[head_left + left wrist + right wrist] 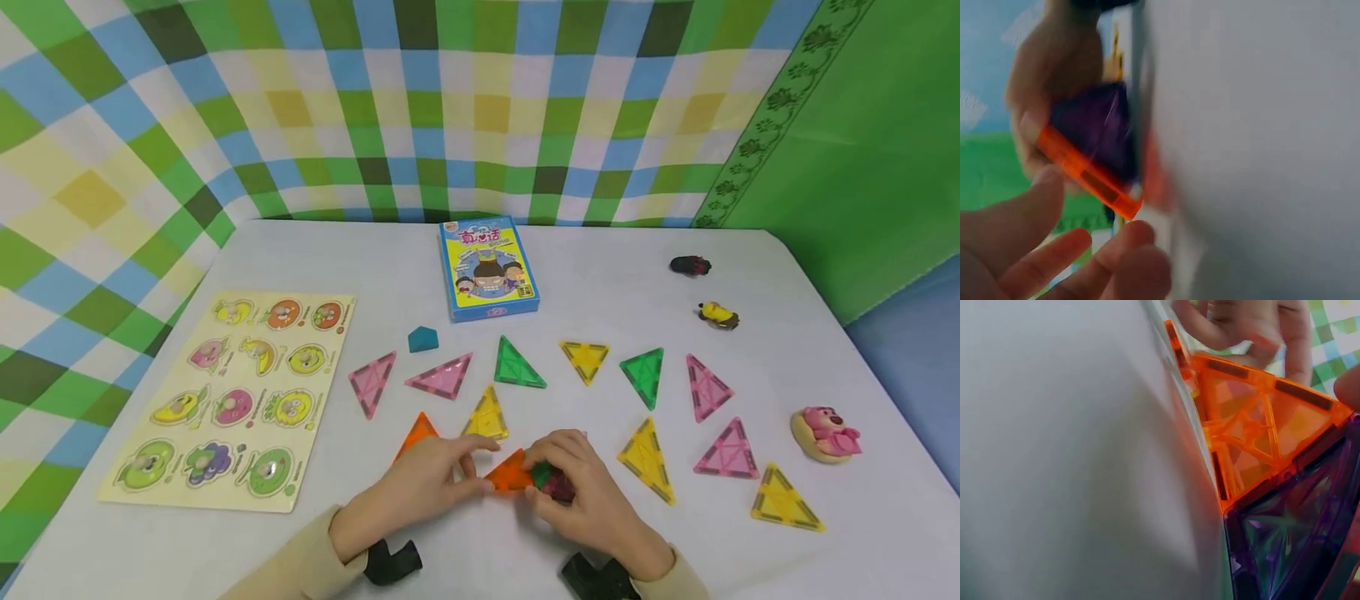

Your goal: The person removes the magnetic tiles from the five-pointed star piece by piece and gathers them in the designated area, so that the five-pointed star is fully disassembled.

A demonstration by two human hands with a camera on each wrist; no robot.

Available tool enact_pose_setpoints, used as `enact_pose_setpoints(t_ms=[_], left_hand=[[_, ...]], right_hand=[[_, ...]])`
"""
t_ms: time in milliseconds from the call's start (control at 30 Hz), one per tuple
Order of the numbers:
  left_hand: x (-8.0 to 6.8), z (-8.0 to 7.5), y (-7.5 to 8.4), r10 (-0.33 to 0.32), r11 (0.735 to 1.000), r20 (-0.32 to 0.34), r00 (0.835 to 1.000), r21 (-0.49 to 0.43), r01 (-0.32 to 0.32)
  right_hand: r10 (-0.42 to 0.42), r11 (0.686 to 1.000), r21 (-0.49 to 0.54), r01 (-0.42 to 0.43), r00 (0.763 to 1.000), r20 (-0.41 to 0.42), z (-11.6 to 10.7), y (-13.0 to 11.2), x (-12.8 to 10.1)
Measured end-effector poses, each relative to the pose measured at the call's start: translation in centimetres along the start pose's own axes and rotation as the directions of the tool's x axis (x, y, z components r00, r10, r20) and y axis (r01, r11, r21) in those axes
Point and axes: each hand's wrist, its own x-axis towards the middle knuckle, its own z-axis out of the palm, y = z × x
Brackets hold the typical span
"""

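My right hand point(588, 504) grips a small cluster of joined magnetic tiles just above the tabletop. In the right wrist view, an orange triangular tile point(1254, 428) meets a dark purple tile point(1291, 519) along one edge. Head view shows green and dark red parts of the cluster partly hidden by my right fingers. My left hand point(431, 475) is at the left corner of the cluster's orange tile point(510, 472), thumb and fingers apart; whether it touches is unclear. A second orange tile point(417, 433) lies partly behind my left hand, beside a yellow triangle point(487, 414).
Several loose triangles, including a pink one point(442, 377) and a green one point(517, 365), spread across the white table. A fruit puzzle board point(318, 450) lies left, a card box point(491, 271) at the back. Toy cars point(717, 315) and a pink bear figure point(827, 433) stand right.
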Motion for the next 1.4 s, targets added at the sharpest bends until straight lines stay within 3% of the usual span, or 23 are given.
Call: enact_pose_setpoints(t_ms=[67,233,333,433,567,767,900,1033,1100,1200,1400], left_hand=[[-0.2,0.6,0.3,0.014,1.0,0.05,0.999,-0.002,-0.014],[-0.3,0.9,0.7,0.036,0.995,0.016,0.999,0.09,-0.038],[-0.3,0.9,0.7,0.081,0.98,0.067,0.994,0.175,-0.092],[-0.3,1.1,0.7,0.139,0.941,0.115,0.984,0.295,-0.167],[-0.5,1.3,0.7,0.204,0.879,0.093,0.975,0.42,-0.224],[-1.1,1.0,0.6,0.196,0.873,0.105,0.975,0.435,-0.222],[-1.4,0.6,0.4,0.188,0.858,0.156,0.97,0.454,-0.239],[-1.7,0.7,0.3,0.162,0.904,0.171,0.972,0.369,-0.216],[-1.6,0.9,0.4,0.159,0.939,0.145,0.977,0.284,-0.195],[-1.0,1.0,0.6,0.159,0.968,0.082,0.984,0.18,-0.172],[1.1,1.2,1.3,0.139,0.985,-0.012,0.99,0.107,-0.136]], right_hand=[[-0.001,1.0,0.004,0.001,1.0,0.0,0.1,0.0,0.0],[0.019,1.0,0.007,-0.019,1.0,-0.008,0.3,-0.2,0.2],[0.037,0.999,0.028,-0.036,0.999,-0.032,0.3,-0.3,0.3],[0.034,0.998,0.052,-0.032,0.999,-0.041,0.4,-0.4,0.2],[0.031,0.997,0.066,-0.028,0.999,-0.037,0.5,-0.5,0.0],[0.035,0.988,0.154,-0.033,0.999,-0.012,0.3,-0.3,-0.1],[0.091,0.976,0.206,-0.074,0.993,-0.074,0.0,0.0,0.0],[0.139,0.967,0.226,-0.115,0.986,-0.093,-0.1,0.0,0.2],[0.144,0.964,0.232,-0.128,0.988,-0.056,0.1,0.0,0.2],[0.135,0.963,0.235,-0.132,0.991,0.001,0.3,0.2,0.3],[0.099,0.965,0.241,-0.106,0.994,0.043,0.0,0.6,0.1]])
